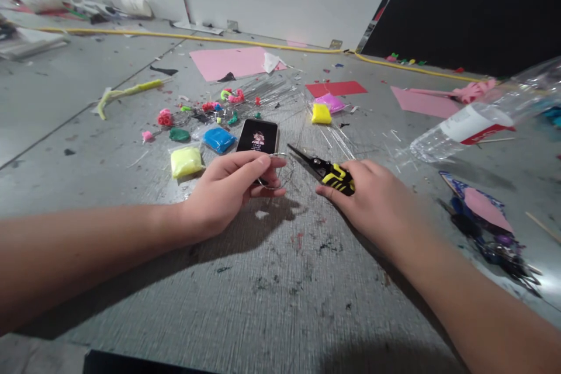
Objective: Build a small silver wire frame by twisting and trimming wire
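Between the thumb and fingers of my left hand [239, 181] is a loop of thin silvery wire [287, 178]. My right hand [372, 201] is wrapped around the black-and-yellow handles of a pair of needle-nose pliers [335, 177]. Their dark jaws point left, close to the wire, and look nearly closed; I cannot tell if they touch it. Just behind my left hand lies a phone [258, 134] with its screen lit. Left of the phone are a blue packet of modelling clay [219, 139] and a pale yellow packet [186, 162].
Thin wires [267, 93] and small coloured clay pieces [165, 117] lie farther back. Yellow [321, 113] and purple [331, 103] packets sit beside red paper [336, 89]. A plastic bottle [464, 131] lies at right, with a dark decorated bundle [491, 228] nearer. A yellow cord [210, 38] crosses the back.
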`<state>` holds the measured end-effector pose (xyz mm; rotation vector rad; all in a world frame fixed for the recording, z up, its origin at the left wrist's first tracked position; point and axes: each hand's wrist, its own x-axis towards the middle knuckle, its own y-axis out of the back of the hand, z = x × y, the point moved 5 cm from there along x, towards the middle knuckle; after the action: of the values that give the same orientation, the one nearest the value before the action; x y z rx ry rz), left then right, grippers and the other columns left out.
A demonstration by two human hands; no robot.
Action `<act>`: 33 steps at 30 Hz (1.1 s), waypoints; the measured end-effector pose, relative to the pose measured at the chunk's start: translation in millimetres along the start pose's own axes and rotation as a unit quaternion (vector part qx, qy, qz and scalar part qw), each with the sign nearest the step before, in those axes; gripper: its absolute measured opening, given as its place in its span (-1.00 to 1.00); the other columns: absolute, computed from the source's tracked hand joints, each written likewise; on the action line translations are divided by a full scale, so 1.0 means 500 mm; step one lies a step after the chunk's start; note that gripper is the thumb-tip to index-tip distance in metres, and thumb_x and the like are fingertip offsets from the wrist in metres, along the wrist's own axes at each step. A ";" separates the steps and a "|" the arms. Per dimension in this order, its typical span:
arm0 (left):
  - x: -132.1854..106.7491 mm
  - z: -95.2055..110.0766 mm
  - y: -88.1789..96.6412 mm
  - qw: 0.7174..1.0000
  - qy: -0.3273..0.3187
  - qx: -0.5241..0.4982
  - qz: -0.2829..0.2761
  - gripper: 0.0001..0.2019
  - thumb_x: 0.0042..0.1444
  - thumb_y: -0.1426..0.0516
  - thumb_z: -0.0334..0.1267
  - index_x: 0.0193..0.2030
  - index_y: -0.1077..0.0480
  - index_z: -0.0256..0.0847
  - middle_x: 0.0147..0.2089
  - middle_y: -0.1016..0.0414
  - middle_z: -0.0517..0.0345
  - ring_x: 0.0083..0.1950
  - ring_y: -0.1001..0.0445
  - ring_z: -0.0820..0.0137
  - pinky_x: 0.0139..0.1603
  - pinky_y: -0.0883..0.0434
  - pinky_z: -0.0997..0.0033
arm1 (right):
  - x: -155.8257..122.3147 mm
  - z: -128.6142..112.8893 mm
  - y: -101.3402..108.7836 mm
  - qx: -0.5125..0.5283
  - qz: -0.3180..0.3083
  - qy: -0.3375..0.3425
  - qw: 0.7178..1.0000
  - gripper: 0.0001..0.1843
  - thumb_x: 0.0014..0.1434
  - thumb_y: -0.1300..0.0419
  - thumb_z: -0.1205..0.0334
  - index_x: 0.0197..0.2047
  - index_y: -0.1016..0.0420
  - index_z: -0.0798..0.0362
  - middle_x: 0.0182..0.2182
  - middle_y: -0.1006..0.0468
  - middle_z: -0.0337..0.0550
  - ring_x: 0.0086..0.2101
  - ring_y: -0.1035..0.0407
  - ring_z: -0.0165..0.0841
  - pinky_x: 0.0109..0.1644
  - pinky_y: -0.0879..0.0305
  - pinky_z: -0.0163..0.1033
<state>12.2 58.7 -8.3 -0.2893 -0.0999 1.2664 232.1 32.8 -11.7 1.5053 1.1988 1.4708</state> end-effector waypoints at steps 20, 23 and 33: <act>-0.021 -0.020 -0.022 0.991 0.092 0.022 -0.093 -0.85 0.06 -0.36 -0.29 -0.38 -0.48 -0.25 -0.41 -0.55 0.22 -0.42 -0.46 0.54 -0.36 -0.42 0.54 | -0.050 -0.114 0.017 0.519 -0.126 0.011 0.846 -0.74 0.38 -0.13 0.07 -0.26 -0.51 0.02 -0.37 -0.57 -0.21 -0.34 -0.46 -0.37 -0.24 -0.38 -0.23; -0.019 -0.020 -0.026 0.986 0.102 0.026 -0.127 -0.85 0.06 -0.34 -0.29 -0.43 -0.48 -0.25 -0.40 -0.57 0.17 -0.40 -0.49 0.50 -0.33 -0.44 0.50 | -0.044 -0.106 0.010 0.544 -0.137 -0.012 0.828 -0.74 0.36 -0.14 0.07 -0.29 -0.51 0.02 -0.39 -0.56 -0.22 -0.36 -0.43 -0.37 -0.26 -0.36 -0.24; -0.014 -0.012 -0.029 0.978 0.096 0.089 -0.162 -0.98 0.09 -0.31 -0.34 -0.34 -0.61 -0.21 -0.29 -0.63 0.10 -0.31 -0.52 0.44 -0.27 -0.48 0.46 | -0.041 -0.088 -0.012 0.644 -0.137 -0.137 0.740 -0.78 0.14 -0.34 0.07 -0.26 -0.55 0.05 -0.43 -0.54 -0.23 -0.41 -0.41 -0.40 -0.31 -0.36 -0.24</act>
<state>25.2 47.2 -9.7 -0.2286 0.1286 0.9109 189.4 10.2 -19.7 2.0751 2.2857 -0.0159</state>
